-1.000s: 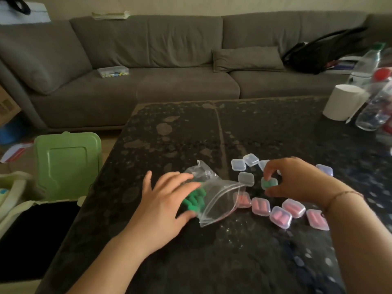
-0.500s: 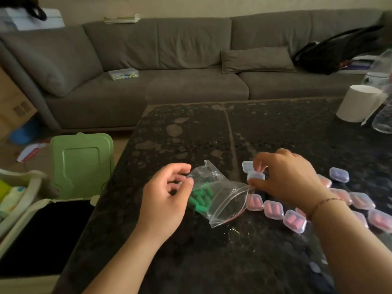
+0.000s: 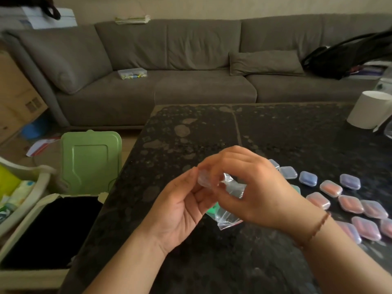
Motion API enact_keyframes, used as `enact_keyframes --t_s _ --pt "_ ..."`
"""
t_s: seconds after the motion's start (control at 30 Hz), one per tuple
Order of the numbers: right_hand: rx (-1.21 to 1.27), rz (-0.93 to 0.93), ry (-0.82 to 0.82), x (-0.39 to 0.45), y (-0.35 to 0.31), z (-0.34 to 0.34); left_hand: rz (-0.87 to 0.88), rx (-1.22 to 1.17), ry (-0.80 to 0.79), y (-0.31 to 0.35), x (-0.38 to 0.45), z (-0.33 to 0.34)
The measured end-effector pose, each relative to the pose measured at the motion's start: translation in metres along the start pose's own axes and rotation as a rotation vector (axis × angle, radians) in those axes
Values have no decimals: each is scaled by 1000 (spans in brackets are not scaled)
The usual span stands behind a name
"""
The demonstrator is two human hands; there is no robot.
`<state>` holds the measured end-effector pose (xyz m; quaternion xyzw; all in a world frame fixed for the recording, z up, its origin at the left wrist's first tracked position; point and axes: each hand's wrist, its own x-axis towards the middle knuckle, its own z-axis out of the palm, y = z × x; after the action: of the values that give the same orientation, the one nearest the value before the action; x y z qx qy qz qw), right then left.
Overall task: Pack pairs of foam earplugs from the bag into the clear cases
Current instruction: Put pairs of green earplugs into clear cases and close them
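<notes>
Leftmost, off the counter (image 3: 275, 128): green lid (image 3: 90, 161) propped upright beside a dark open box. Centre, L to R: left hand (image 3: 180, 206), fingers curled, pinching a small clear case (image 3: 204, 178) at its near edge; right hand (image 3: 254, 187), also curled, fingertips meeting the same case from the opposite side. Case appears empty, held above the counter; whether its lid is cracked open cannot be told (motion blur). Beneath both hands lies the zip bag (image 3: 228, 217), mouth toward the viewer, green foam earplugs (image 3: 212, 210) partly visible inside. R of the hands: row of empty clear cases (image 3: 288, 172), then filled cases w/ pink plugs (image 3: 331, 188) spread toward the counter edge.

Step, as judged: opening the case. Technique: steady the base w/ the left hand, lift the lid w/ the right thumb at the seam opp. the hinge; keep it low over the bag so a popped lid or a dropped plug stays within reach.
</notes>
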<state>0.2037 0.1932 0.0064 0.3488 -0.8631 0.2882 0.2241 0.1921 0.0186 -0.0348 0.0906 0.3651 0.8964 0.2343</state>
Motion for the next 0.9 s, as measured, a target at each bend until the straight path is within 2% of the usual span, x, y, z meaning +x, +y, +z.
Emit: enact_keyframes --t_s 0.17,0.43,0.63,0.9 --pt "-122 20 58 -2 1 1 30 -42 -47 -2 3 -4" --pt "-288 27 122 -4 -1 4 62 24 66 -3 4 -3" --pt "-279 72 182 -4 3 6 101 83 171 -6 3 3" --pt "-220 143 179 -5 4 9 110 183 218 -8 2 5"
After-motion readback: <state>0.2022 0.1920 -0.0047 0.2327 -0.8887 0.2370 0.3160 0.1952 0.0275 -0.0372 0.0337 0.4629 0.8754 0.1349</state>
